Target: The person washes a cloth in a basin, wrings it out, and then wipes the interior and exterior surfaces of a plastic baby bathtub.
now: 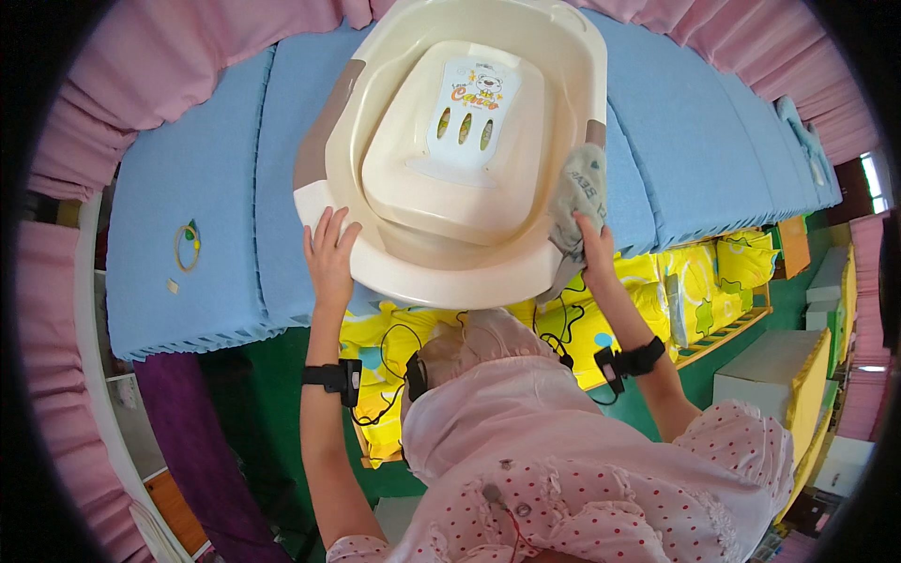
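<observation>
A cream baby bathtub (446,272) with brown side panels lies over the blue covers, its inside facing me. On its floor is a white panel with a cartoon bear print and three slots. My left hand (330,258) grips the tub's near left corner, fingers over the rim. At the near right side, my right hand (593,246) is closed on a grey cloth (580,197) with dark lettering. That cloth drapes over the right rim and hangs a little below it. Each of my wrists wears a black strap with a small device.
Blue-covered surfaces (690,141) extend to both sides. A yellow ring-shaped item (187,247) lies on the left one. Below are yellow patterned bedding (699,291) in a wooden frame and a green floor (694,375). Pink curtains (188,66) hang behind; another cloth (802,131) lies far right.
</observation>
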Tool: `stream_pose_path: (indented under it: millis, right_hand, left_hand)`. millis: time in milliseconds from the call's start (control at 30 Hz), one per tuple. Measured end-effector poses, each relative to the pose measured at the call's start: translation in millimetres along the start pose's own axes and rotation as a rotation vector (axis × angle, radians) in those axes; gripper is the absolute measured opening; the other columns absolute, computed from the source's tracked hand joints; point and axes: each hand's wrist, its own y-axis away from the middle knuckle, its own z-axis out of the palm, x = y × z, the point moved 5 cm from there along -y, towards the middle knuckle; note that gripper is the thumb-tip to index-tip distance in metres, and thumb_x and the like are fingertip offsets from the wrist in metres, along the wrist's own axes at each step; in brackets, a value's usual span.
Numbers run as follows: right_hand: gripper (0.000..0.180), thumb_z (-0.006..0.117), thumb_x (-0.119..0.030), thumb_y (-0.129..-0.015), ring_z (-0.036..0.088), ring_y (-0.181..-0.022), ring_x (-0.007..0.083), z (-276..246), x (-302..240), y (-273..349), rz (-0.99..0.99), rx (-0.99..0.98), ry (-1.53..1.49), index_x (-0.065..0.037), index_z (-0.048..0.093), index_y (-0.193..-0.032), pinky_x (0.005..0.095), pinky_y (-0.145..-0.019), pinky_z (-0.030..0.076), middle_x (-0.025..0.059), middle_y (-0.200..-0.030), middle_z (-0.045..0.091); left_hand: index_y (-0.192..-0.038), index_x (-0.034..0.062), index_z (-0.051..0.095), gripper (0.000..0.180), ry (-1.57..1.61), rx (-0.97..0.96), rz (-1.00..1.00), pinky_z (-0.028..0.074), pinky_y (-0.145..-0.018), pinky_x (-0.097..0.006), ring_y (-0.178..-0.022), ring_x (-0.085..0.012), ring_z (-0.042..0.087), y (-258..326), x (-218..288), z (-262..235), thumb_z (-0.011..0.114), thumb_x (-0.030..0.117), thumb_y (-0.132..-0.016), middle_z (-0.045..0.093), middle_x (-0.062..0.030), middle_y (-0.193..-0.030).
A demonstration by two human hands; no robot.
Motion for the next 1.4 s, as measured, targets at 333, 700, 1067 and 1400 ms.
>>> stream_pose_path:
  millis: [333, 700, 1067, 1400]
  right_hand:
    - [0.056, 0.071, -0.029, -0.065, 0.057, -0.083, 0.0189, -35.3, -24.2, -58.0, -0.086, 0.075, 0.276, 0.008, 0.052, -0.103, 0.0310, -0.073, 0.046, 0.0127, -0.096, 0.059]
    - [0.056, 0.069, -0.036, -0.065, 0.060, -0.076, 0.0180, -75.1, -81.5, -147.8, -0.229, -0.029, 0.382, 0.008, 0.058, -0.099, 0.0290, -0.068, 0.047, 0.0117, -0.088, 0.063]
    - [0.059, 0.053, -0.024, -0.081, 0.034, -0.117, 0.0446, -70.6, -31.5, -12.3, -0.660, 0.202, 0.778, 0.009, 0.033, -0.125, 0.0393, -0.097, 0.030, 0.0327, -0.123, 0.037]
    - [0.045, 0.061, -0.021, -0.068, 0.025, -0.124, 0.0411, 19.0, -12.9, 107.2, -1.008, -0.094, 1.408, -0.004, 0.051, -0.109, 0.0611, -0.095, 0.019, 0.0195, -0.122, 0.041]
  left_hand:
    - [-0.108, 0.0073, 0.053, 0.036, -0.133, -0.052, 0.152, 0.023, -0.099, -0.053, -0.118, -0.0345, 0.037, 17.7, 52.5, 15.9, 0.051, 0.010, -0.072, 0.044, -0.0141, -0.122]
    - [-0.115, 0.0053, 0.049, 0.080, 0.259, -0.365, 0.622, 0.021, -0.101, -0.052, -0.108, -0.0272, 0.043, -21.1, 136.7, 11.6, 0.069, 0.053, -0.055, 0.049, -0.0131, -0.109]
    - [-0.104, 0.0066, 0.055, 0.073, 0.282, -0.258, 0.504, 0.025, -0.099, -0.046, -0.099, -0.0272, 0.045, -16.4, 119.6, 12.0, 0.071, 0.054, -0.050, 0.051, -0.0106, -0.095]
    - [-0.107, 0.0044, 0.054, 0.078, 0.398, -0.294, 0.416, 0.025, -0.099, -0.046, -0.111, -0.0305, 0.041, -23.3, 119.6, 4.0, 0.076, 0.049, -0.047, 0.049, -0.0128, -0.111]
